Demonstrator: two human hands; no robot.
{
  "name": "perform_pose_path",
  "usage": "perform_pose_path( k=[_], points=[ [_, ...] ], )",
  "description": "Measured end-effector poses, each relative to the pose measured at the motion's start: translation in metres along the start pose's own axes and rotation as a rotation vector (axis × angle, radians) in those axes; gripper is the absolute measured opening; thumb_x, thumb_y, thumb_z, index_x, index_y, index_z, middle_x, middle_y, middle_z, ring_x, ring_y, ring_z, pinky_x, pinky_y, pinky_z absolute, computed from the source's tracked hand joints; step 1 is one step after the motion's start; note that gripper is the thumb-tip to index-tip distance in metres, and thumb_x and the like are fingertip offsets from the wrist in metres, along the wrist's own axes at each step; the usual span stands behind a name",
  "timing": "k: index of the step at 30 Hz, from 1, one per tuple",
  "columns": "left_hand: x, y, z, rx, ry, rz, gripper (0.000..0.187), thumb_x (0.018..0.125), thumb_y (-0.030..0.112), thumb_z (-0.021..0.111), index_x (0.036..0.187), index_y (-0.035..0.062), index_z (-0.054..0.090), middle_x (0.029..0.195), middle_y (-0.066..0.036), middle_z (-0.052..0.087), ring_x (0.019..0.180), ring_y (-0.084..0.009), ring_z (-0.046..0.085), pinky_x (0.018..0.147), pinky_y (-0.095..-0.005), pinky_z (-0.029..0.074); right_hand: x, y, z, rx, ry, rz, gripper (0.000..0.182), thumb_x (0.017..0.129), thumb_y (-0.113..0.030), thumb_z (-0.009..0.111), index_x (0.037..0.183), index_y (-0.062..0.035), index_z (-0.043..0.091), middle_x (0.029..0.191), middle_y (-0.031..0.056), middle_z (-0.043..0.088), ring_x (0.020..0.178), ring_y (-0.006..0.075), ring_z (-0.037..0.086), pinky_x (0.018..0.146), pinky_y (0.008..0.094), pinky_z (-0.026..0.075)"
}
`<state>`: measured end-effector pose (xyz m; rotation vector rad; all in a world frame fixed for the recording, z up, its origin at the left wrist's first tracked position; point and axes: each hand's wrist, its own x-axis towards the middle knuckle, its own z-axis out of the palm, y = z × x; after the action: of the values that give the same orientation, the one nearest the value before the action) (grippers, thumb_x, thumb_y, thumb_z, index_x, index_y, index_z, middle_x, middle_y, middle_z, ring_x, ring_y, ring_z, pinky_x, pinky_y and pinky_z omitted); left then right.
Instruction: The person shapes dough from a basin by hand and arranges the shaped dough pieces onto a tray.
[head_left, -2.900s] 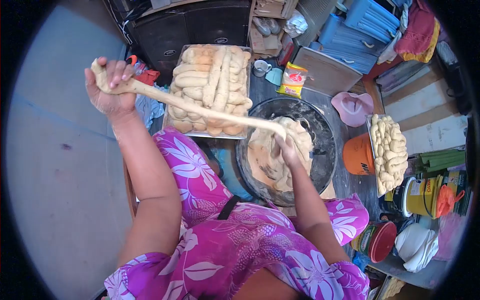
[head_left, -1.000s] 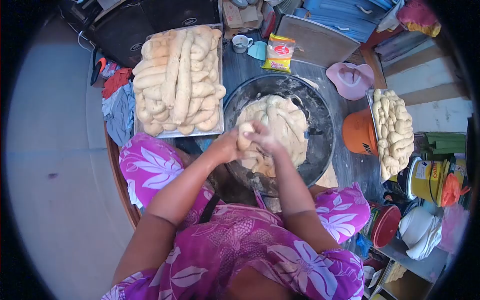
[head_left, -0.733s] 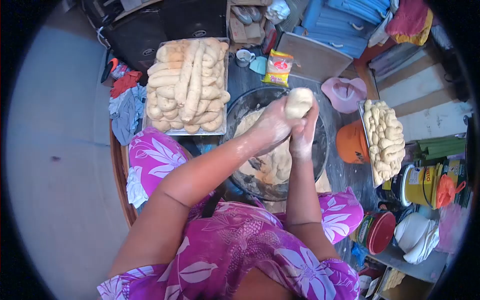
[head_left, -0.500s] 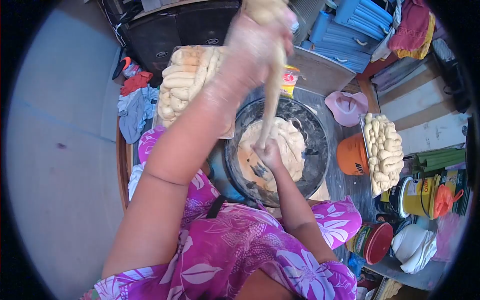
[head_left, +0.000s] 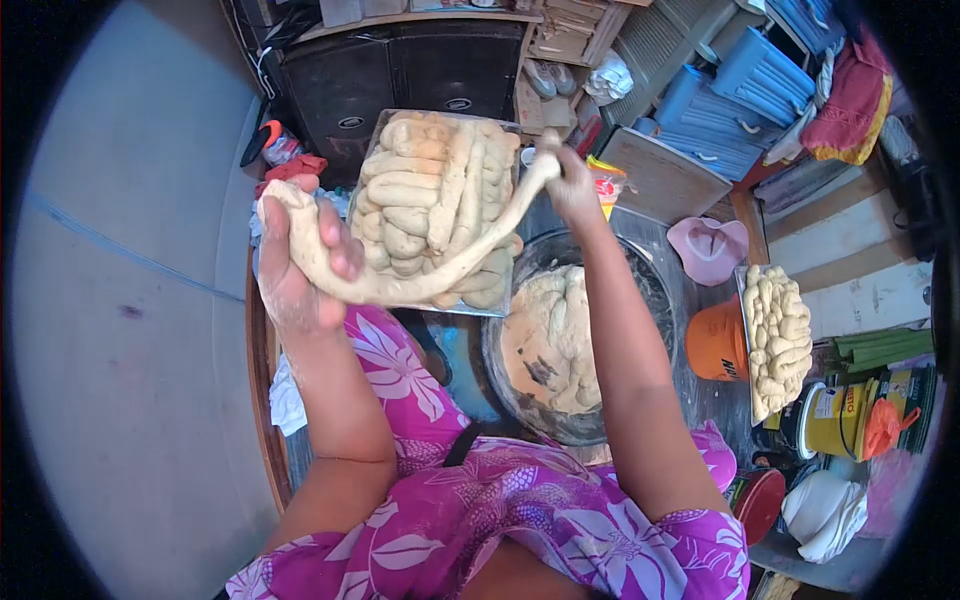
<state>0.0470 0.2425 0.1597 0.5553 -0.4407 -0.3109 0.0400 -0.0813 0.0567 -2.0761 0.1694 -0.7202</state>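
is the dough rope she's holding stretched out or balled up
Stretched out: the dough rope sags in a long curve between the left hand and the raised right hand.

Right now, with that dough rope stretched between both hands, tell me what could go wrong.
The dough rope sags low between the left hand and right hand; it may thin and tear, dropping off target. Its belly hangs close over the tray of shaped pieces and could stick to or dent them.
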Motion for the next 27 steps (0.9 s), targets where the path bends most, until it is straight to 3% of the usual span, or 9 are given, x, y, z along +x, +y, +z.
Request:
perform_pose_path(
  k=[1, 4, 8, 10, 16, 17, 21, 23, 27],
  points=[
    [-0.002, 0.001, 0.001, -0.097, -0.059, -0.023, 0.040, 0.093, 0.038, 0.035, 0.110, 0.0031, 0.044, 0.067, -0.007, 0.050, 0.046, -0.0142, 0.048, 0.042, -0.0268, 0.041, 0.023, -0.006, 0.013, -0.045, 0.128, -0.216, 0.032, 0.070, -0.001, 0.051, 0.101, -0.0028, 0.057, 0.089, 0.0166, 0.062, 0.080, 0.0260, 0.061, 0.072, 0.0319, 0.047],
    [-0.007, -0.001, 0.011, -0.163, -0.105, -0.047, 0.045, 0.092, 0.042, 0.033, 0.111, 0.0025, 0.043, 0.066, -0.009, 0.050, 0.044, -0.0165, 0.049, 0.040, -0.0281, 0.043, 0.067, -0.028, 0.059, -0.040, 0.204, -0.237, 0.037, 0.067, 0.001, 0.054, 0.103, -0.0067, 0.059, 0.097, 0.0186, 0.059, 0.093, 0.0299, 0.057, 0.081, 0.0341, 0.044],
    [-0.004, -0.012, 0.008, -0.110, -0.122, -0.112, 0.047, 0.092, 0.045, 0.032, 0.111, 0.0030, 0.042, 0.068, -0.010, 0.051, 0.042, -0.0167, 0.048, 0.039, -0.0281, 0.041, 0.072, -0.031, 0.114, -0.273, -0.049, -0.011, 0.036, 0.076, -0.008, 0.051, 0.112, -0.0102, 0.056, 0.112, 0.0133, 0.056, 0.102, 0.0301, 0.053, 0.090, 0.0373, 0.039],
    [0.001, -0.016, 0.002, -0.005, -0.037, -0.166, 0.045, 0.090, 0.045, 0.039, 0.108, 0.0031, 0.044, 0.068, -0.011, 0.053, 0.044, -0.0183, 0.052, 0.039, -0.0278, 0.043, 0.068, -0.021, 0.136, -0.599, -0.317, 0.150, 0.038, 0.078, -0.017, 0.050, 0.116, -0.0139, 0.053, 0.123, 0.0120, 0.049, 0.115, 0.0294, 0.045, 0.099, 0.0489, 0.027],
    [0.017, -0.030, -0.021, 0.018, 0.100, -0.256, 0.046, 0.089, 0.044, 0.041, 0.109, 0.0033, 0.044, 0.068, -0.010, 0.053, 0.044, -0.0167, 0.051, 0.039, -0.0256, 0.042, 0.043, -0.032, 0.132, -0.267, -0.347, -0.189, 0.047, 0.078, -0.024, 0.050, 0.124, -0.0141, 0.046, 0.131, 0.0133, 0.040, 0.125, 0.0295, 0.031, 0.101, 0.0571, 0.015],
    [0.024, -0.032, -0.022, 0.040, 0.111, -0.260, 0.046, 0.089, 0.045, 0.042, 0.110, 0.0033, 0.044, 0.068, -0.010, 0.053, 0.043, -0.0163, 0.051, 0.039, -0.0253, 0.042, 0.030, -0.054, 0.126, -0.359, -0.566, -0.137, 0.042, 0.082, -0.035, 0.048, 0.118, -0.0148, 0.051, 0.127, 0.0129, 0.043, 0.126, 0.0300, 0.029, 0.100, 0.0593, 0.013],
    [0.089, -0.055, -0.038, 0.229, 0.223, -0.212, 0.034, 0.087, 0.031, 0.052, 0.112, 0.0095, 0.044, 0.078, -0.005, 0.051, 0.049, -0.0138, 0.050, 0.039, -0.0246, 0.041, -0.022, -0.067, 0.120, -0.530, -0.543, -0.215, 0.040, 0.082, -0.034, 0.049, 0.116, -0.0138, 0.052, 0.132, 0.0112, 0.039, 0.130, 0.0299, 0.023, 0.101, 0.0613, 0.006],
    [0.134, -0.097, -0.085, 0.378, 0.207, -0.127, 0.054, 0.082, 0.035, 0.059, 0.121, 0.0040, 0.040, 0.102, -0.012, 0.052, 0.091, -0.0228, 0.054, 0.080, -0.0316, 0.045, -0.031, -0.068, 0.116, -0.536, -0.533, -0.126, 0.040, 0.083, -0.033, 0.049, 0.117, -0.0138, 0.052, 0.134, 0.0106, 0.037, 0.131, 0.0299, 0.021, 0.101, 0.0617, 0.005],
    [0.148, -0.132, -0.129, 0.944, 0.131, -0.074, 0.070, 0.077, 0.035, 0.062, 0.130, -0.0015, 0.033, 0.126, -0.019, 0.043, 0.117, -0.0278, 0.040, 0.099, -0.0327, 0.030, -0.062, -0.060, 0.100, -0.469, -0.407, -0.073, 0.048, 0.082, -0.030, 0.052, 0.126, -0.0140, 0.042, 0.135, 0.0135, 0.035, 0.130, 0.0325, 0.022, 0.100, 0.0613, 0.008]
  ],
)
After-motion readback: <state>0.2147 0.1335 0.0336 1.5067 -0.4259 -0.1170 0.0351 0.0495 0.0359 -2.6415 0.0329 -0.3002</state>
